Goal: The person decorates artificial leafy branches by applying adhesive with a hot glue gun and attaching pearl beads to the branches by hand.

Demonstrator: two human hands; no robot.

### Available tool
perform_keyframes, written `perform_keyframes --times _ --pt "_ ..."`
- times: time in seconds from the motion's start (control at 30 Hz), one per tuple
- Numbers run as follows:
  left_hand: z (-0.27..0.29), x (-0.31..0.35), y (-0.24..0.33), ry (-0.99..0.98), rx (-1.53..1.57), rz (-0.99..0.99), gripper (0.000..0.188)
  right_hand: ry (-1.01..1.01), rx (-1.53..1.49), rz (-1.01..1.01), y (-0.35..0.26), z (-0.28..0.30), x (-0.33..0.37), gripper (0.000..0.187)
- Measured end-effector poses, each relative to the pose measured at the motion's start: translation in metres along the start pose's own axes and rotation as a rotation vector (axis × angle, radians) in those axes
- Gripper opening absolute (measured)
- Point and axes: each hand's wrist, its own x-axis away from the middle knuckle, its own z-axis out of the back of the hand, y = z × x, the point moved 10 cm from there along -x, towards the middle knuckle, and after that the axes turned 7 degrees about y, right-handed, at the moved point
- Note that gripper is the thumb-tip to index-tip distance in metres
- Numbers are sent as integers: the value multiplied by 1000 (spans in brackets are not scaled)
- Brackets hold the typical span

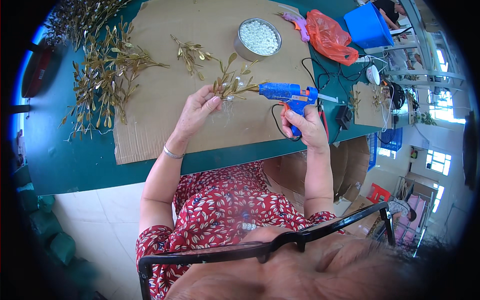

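Left hand [197, 107]: closed in a pinch on the stem end of the gold leaf sprig [231, 82], fingertips gathered, wrist with a thin bangle resting near the table edge.
Right hand [306, 125]: wrapped fully round the grip of the blue glue gun [287, 93], finger at the orange trigger.
Gold leaf sprig: held just above the cardboard sheet [165, 100], leaves fanned upward, stem end touching the gun's nozzle.
Blue glue gun: level, nozzle pointing left into the sprig, cord [277, 125] looping down below the right hand.
Risk, burn: likely if glue runs along the stem, since fingertips sit just beside the nozzle.
Risk, stringing: pale wisps already hanging under the sprig; more probable if the gun pulls away fast, fouling the leaves.
Risk, misalignment: possible twist of the sprig under nozzle pressure, given a light pinch at one end only.
Risk, cord snag: possible drag against the table edge, jerking the aim.
Round metal tin [257, 37]: open, near full of white pearl beads [259, 36], standing on the cardboard behind the sprig.
Blue plastic bin [367, 25]: far right, contents not visible.
Orange plastic bag [327, 36]: crumpled beside the bin, contents hidden.
Loose stock: heap of gold sprigs [102, 75] at left on the green table [65, 160]; one lone sprig [190, 52] on the cardboard; a second, pink glue gun [297, 22] lying beyond the tin.
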Motion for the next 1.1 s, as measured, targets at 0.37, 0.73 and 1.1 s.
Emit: perform_keyframes --times 0.37,0.73,1.1 --pt "-1 1 0 -2 -22 24 32 -7 95 -44 -10 3 -1 24" --pt "-3 0 -1 -26 -56 18 31 -17 295 -98 -21 9 -6 22" --pt "-1 -1 -5 -19 -48 34 32 5 166 -93 -18 8 -6 21"
